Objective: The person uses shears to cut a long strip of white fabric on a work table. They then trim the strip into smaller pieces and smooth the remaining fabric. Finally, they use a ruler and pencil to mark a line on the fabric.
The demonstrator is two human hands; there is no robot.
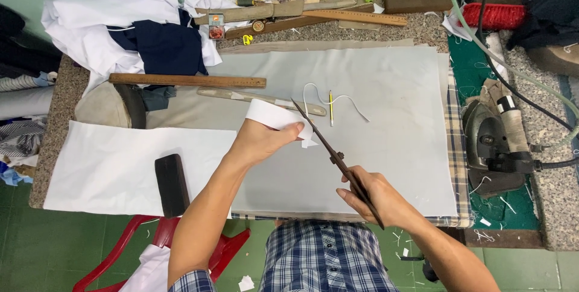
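My left hand (262, 141) grips a small white piece of fabric (274, 115) above the middle of the grey work surface (392, 93). My right hand (374, 195) holds long dark scissors (329, 147) by the handles. Their blades point up and left, and the tips meet the right edge of the white piece. A small white scrap (309, 143) hangs just below my left fingers beside the blade.
A wooden ruler (187, 80), a pencil (330, 107) and a white cord (344, 102) lie on the surface. A black block (172, 183) rests on white cloth (114, 165) at left. An old iron (491, 147) sits right. Piled fabric (120, 26) fills the back left.
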